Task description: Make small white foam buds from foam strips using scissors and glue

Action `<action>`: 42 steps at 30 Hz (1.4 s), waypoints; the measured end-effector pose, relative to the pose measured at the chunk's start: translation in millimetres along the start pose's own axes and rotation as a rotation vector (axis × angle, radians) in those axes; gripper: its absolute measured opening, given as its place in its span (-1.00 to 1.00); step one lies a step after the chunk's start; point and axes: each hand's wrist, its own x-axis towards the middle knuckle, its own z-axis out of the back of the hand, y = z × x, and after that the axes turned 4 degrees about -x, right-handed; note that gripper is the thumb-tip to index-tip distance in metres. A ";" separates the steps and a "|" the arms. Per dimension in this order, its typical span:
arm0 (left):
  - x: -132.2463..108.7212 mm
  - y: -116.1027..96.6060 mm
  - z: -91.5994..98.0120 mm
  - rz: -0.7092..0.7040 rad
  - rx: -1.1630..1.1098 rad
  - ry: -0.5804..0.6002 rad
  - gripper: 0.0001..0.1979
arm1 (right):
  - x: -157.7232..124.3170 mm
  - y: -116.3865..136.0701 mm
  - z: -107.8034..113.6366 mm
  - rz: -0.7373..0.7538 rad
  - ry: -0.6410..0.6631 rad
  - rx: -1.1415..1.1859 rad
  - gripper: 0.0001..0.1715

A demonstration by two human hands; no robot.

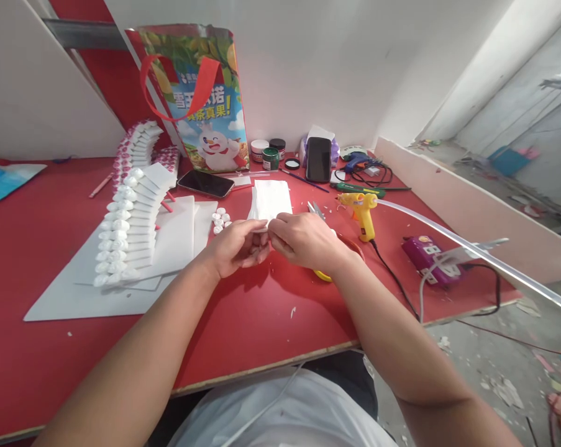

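Over the middle of the red table, my left hand (240, 248) and my right hand (305, 242) meet with their fingertips close together. Both are closed in a pinch around a small piece of white paper (260, 230), mostly hidden by the fingers. Just beyond them lies a stack of thin white paper sheets (271, 197). Several small rolled white paper flowers (219, 218) sit left of the stack. Scissors (316, 210) with orange and yellow handles lie partly under my right hand and wrist.
On the left, a curved row of white paper flowers (117, 233) rests on white boards (70, 292). A phone (206, 184), paint jars (270, 159) and a printed bag (210, 105) stand behind. Rightward are a yellow glue gun (361, 211) with a long glue stick and a purple power strip (432, 261).
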 end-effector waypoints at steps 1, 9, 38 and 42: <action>0.0 -0.2 0.6 -0.015 -0.017 -0.001 -0.66 | 0.4 0.6 0.2 0.001 0.017 -0.018 -0.69; -3.7 0.8 6.8 -0.124 0.201 0.036 -0.75 | 2.2 -5.3 -3.9 -0.050 0.090 0.211 -0.66; -1.3 -5.2 2.6 0.110 -0.339 0.082 -0.75 | 1.3 -10.8 -16.0 -0.076 -0.155 0.225 -0.63; -1.5 -0.4 -1.7 -0.131 -0.141 0.012 -0.78 | 0.9 -7.6 -14.4 -0.262 -0.241 0.405 -0.75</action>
